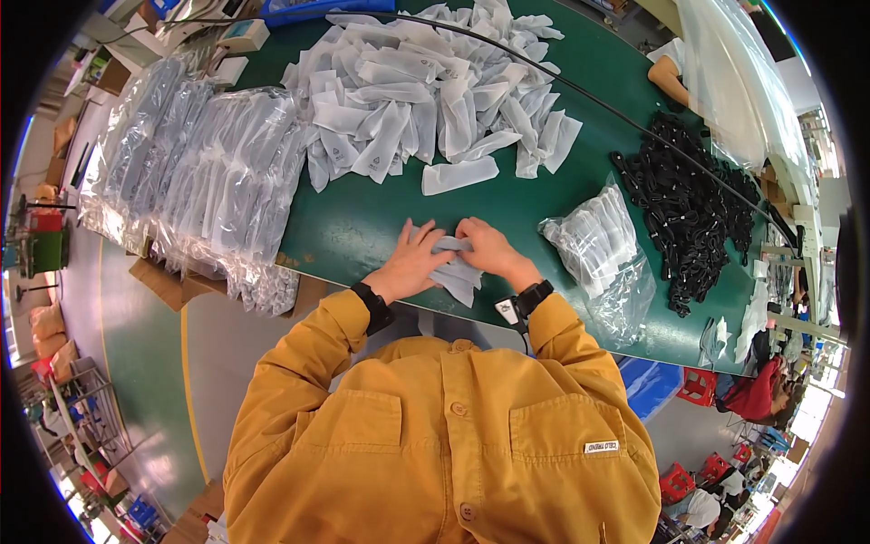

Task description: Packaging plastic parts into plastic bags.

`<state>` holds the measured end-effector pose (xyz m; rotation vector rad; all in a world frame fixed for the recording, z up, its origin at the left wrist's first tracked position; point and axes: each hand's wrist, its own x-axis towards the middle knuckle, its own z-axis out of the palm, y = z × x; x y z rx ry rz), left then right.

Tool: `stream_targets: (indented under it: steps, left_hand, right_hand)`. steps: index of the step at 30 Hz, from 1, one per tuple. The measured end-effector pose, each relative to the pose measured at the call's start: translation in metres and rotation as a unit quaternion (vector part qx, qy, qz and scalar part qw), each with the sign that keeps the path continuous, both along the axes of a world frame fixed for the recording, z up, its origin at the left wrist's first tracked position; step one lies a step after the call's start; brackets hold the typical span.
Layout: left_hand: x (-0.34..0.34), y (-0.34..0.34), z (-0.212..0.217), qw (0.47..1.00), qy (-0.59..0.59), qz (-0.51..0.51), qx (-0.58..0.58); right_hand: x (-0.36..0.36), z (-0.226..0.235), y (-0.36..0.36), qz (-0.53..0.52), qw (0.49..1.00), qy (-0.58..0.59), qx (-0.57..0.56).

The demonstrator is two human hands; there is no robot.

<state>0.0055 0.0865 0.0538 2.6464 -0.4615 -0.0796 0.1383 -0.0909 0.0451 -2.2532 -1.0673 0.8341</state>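
At the near edge of the green table [362,218], both my hands are on a small frosted plastic bag [460,281]. My left hand [413,263] holds the bag's left side, its fingers somewhat apart over it. My right hand [489,247] has its fingers curled in a pinch on the bag's upper right part. The bag's lower end hangs toward the table edge; what is inside it cannot be made out. Just beyond my hands lies a single filled frosted bag [460,174], in front of a big heap of similar bags [390,91].
Clear plastic packs of stacked pouches [217,172] fill the left side. On the right are a clear bag of bundled white pouches [598,236] and a pile of black straps [689,208]. A black cable [580,88] crosses above the table. Someone's arm [669,82] rests at the far right.
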Motion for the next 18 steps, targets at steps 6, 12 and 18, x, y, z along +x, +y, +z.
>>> stream_targets:
  steps: [6, 12, 18]
  left_hand:
    - [0.001, 0.002, -0.012, 0.999, -0.002, -0.028, -0.042]
    - [0.009, 0.006, -0.013, 0.997, -0.003, -0.009, -0.077]
    - [0.02, 0.011, 0.022, 0.996, -0.082, 0.02, -0.042]
  right_hand:
    - [0.072, 0.005, 0.012, -0.075, 0.91, -0.368, 0.172]
    - [0.075, -0.013, 0.021, -0.006, 0.904, -0.421, 0.07]
    - [0.033, -0.012, -0.009, 0.051, 0.952, -0.276, 0.127]
